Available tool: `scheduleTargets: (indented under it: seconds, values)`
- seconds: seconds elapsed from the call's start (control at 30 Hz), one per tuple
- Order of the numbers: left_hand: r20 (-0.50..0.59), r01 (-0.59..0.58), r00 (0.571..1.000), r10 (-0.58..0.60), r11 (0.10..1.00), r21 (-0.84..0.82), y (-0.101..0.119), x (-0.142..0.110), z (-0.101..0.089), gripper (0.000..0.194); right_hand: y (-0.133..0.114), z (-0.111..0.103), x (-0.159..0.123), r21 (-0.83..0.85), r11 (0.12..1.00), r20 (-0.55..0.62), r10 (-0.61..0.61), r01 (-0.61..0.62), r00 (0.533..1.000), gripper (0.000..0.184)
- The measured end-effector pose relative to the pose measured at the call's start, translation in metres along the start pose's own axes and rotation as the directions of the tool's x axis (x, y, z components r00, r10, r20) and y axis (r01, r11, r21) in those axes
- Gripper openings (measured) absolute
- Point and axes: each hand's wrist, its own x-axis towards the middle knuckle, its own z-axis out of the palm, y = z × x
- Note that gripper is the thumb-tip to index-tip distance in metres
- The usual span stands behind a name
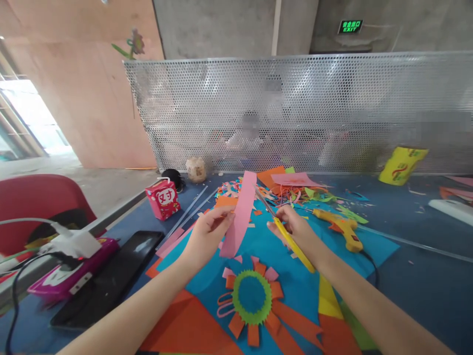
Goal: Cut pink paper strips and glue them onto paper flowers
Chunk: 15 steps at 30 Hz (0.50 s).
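Note:
Between thumb and fingers, my left hand [210,234] pinches a long strip of pink paper [241,217], held upright above the blue sheet. My right hand [293,229] grips yellow-handled scissors [291,244]; their blades point up and left, close to the strip's right edge. Whether the blades touch the paper I cannot tell. Below both hands lies a paper flower [253,298] with a green toothed ring, a blue centre, and orange and pink strips around it. It rests on a blue paper sheet [207,276].
A yellow glue gun [342,227] lies to the right, its cord trailing forward. Paper scraps [303,195] are heaped at the back before a perforated metal screen [221,108]. On the left are a red drink carton [162,199], a black phone [111,276] and a purple power strip [74,281].

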Motion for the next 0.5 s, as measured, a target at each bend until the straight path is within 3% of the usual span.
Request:
scheduleTargets:
  seconds: [0.2,0.5]
  values:
    - [-0.076,-0.075,0.993,0.090,0.980,0.185,-0.001,0.006,-0.009,0.027,0.006,0.002,0.004,0.135,0.991,0.015,0.001,-0.003,1.000,0.030]
    - [-0.044,-0.160,0.980,0.194,0.901,0.403,0.000,0.010,-0.019,0.033,0.001,-0.001,0.001,0.078,0.996,0.065,0.033,-0.038,0.997,0.030]
